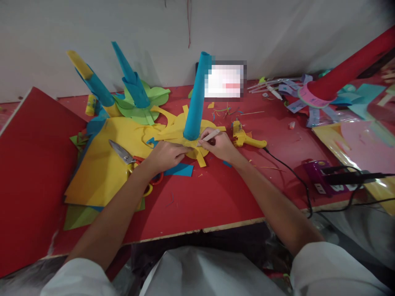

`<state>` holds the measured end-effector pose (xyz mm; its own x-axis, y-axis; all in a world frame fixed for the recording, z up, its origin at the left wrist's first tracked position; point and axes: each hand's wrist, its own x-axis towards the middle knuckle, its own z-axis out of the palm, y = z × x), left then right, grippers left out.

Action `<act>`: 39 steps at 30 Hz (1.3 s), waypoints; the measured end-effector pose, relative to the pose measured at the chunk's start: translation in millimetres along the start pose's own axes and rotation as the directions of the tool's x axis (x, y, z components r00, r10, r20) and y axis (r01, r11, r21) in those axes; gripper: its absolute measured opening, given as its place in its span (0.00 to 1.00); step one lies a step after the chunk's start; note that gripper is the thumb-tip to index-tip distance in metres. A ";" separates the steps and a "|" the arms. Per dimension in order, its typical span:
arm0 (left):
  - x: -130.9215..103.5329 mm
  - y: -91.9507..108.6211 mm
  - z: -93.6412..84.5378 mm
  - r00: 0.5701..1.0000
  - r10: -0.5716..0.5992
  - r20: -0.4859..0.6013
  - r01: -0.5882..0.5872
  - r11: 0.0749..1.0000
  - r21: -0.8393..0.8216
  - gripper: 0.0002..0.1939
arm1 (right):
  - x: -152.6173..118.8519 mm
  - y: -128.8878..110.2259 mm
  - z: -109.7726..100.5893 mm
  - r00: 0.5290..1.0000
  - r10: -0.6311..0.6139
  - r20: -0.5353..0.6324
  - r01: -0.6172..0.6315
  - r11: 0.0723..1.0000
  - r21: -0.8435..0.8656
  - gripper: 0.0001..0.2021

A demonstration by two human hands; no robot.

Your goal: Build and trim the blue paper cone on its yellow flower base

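In the middle stands a blue paper cone [196, 98], upright on a yellow paper flower shape [175, 127] with strips sticking out around it. My right hand [220, 144] is closed round a pale stick [212, 135], its lower end near the yellow paper just right of the cone's base. On the front left part of the same yellow paper, my left hand [166, 156] rests with fingers stretched out and holding nothing I can see. A blue paper piece [180, 169] lies beneath and in front of it. Scissors [121, 152] with red and yellow handles lie partly behind my left forearm.
A yellow glue gun [247, 137] with a black cord lies right of the flower. Yellow paper sheets [95, 160] are stacked left. Behind them stand blue cones [135, 90] on green paper petals. A purple box [327, 176] with cables and a red cone [348, 70] are at right.
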<state>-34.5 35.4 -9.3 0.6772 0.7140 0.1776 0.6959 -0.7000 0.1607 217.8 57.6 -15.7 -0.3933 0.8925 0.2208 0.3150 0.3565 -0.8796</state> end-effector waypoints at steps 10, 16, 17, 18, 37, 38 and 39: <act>-0.6 -1.7 2.7 1.000 -0.023 0.014 0.024 0.998 -0.062 0.24 | -0.2 8.6 0.2 0.999 -0.026 0.042 0.025 1.000 0.013 0.10; 0.0 -0.7 1.6 1.000 -0.019 0.010 0.019 0.998 -0.059 0.24 | -1.5 8.4 -0.2 0.997 -0.040 0.061 0.038 0.999 0.031 0.10; 0.0 -0.6 1.3 1.000 -0.020 0.012 0.020 0.998 -0.055 0.24 | -1.7 8.1 0.0 0.998 -0.029 0.064 0.026 0.999 0.041 0.10; 0.0 -0.6 1.0 1.000 -0.020 0.013 0.021 0.998 -0.054 0.24 | -1.8 8.0 0.2 0.998 -0.017 0.064 0.014 0.999 0.050 0.11; -0.5 2.8 -5.5 0.999 0.009 0.037 -0.006 0.996 -0.085 0.25 | -18.5 -4.3 -4.3 0.990 0.049 -0.133 -0.043 0.998 0.043 0.11; -0.4 3.3 -6.3 0.999 0.019 0.048 -0.014 0.995 -0.097 0.25 | -21.5 -4.5 -4.6 0.992 0.053 -0.119 -0.048 0.998 0.049 0.10; -0.4 3.7 -6.8 0.998 0.028 0.057 -0.022 0.994 -0.110 0.25 | -23.9 -4.8 -4.6 0.994 0.059 -0.094 -0.054 0.997 0.052 0.10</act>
<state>-33.9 32.5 -2.1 0.7089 0.6938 0.1268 0.6506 -0.7127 0.2624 229.7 35.9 -14.9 -0.2910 0.9340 0.2074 0.2903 0.2928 -0.9110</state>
